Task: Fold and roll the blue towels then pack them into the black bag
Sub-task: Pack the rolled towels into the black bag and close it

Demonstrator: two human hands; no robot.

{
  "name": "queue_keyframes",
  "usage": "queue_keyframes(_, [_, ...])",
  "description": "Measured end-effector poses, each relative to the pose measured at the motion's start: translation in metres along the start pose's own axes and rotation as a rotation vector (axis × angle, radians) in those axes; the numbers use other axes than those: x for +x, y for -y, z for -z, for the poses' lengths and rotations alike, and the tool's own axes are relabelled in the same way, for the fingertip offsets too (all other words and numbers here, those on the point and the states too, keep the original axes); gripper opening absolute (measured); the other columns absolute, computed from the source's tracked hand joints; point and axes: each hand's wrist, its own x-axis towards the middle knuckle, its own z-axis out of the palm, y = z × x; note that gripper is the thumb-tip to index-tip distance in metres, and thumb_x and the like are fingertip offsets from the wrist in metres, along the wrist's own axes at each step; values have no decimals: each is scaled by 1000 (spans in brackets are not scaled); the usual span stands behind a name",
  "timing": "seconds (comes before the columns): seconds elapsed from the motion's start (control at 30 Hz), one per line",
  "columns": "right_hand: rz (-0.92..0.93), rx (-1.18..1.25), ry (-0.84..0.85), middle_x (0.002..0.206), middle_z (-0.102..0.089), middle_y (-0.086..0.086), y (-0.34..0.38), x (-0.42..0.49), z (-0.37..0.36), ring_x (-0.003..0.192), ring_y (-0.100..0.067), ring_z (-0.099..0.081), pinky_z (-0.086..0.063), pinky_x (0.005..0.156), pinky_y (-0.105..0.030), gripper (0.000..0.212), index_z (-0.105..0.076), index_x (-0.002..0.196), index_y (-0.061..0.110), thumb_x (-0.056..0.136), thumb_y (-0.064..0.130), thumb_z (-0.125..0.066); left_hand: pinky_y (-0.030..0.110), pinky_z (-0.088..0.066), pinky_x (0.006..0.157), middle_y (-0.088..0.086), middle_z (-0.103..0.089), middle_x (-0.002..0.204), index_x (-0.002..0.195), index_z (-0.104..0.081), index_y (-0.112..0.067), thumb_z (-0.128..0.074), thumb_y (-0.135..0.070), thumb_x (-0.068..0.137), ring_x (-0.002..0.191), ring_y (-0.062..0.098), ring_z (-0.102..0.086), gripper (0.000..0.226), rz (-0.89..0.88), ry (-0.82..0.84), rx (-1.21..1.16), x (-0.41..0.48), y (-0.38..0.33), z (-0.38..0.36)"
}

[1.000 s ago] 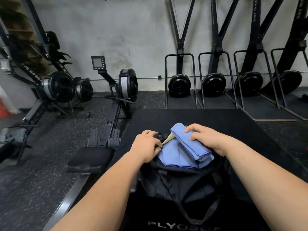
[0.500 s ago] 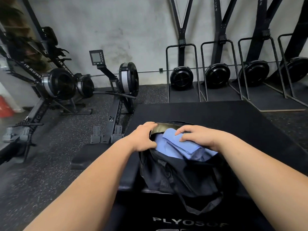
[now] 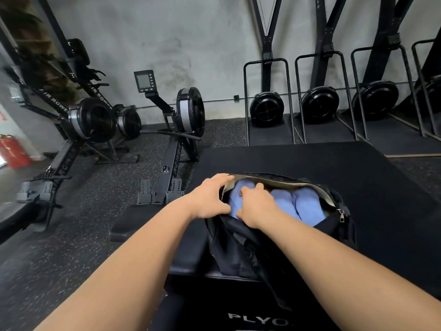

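Fingers (image 3: 223,180) of the left hand (image 3: 210,199) grip the black fabric bag (image 3: 238,254) rim; right hand (image 3: 257,206) curls onto rolled blue towels (image 3: 307,206); packing looks nearly done.

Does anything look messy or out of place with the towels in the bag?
Nothing stands out: blue towels lie rolled side by side inside the open black bag; left hand grips its rim, right hand rests on one.

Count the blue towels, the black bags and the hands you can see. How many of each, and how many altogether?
Black fabric bag, open at the top: 1
Rolled blue cloth towels showing inside it: 3
Bare hands, left hand and right hand: 2
Total: 6
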Motion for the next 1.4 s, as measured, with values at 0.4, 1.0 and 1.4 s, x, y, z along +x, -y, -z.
queue_keyframes(0.4, [188, -231, -104, 146, -39, -8, -11, 1, -4, 132, -31, -33, -38, 103, -44, 60, -51, 142, 35, 94, 70, -44, 39, -32, 124, -10, -35, 164, 162, -38, -22, -60, -54, 53, 150, 16, -35, 116, -54, -11, -29, 1, 3, 2])
queue_keyframes(1.0, [290, -147, 19, 176, -1, -4, -26, -2, -22, 159, -34, -2, -13, 126, -50, 81, -18, 164, 40, 92, 73, 2, 29, -25, 125, -5, -42, 161, 156, -49, -20, -55, -44, 63, 149, 17, -35, 97, -145, -152, 12, 6, 16, -19])
queue_keyframes(1.4, [328, -197, -72, 101, -52, 16, -150, -58, 22, 94, -16, -61, -48, 78, -37, 30, -59, 111, 41, 97, 64, -47, 39, -46, 94, -8, -68, 112, 115, -75, -29, -65, -45, 92, 103, 21, -61, 30, -578, -194, 409, 12, -39, -60])
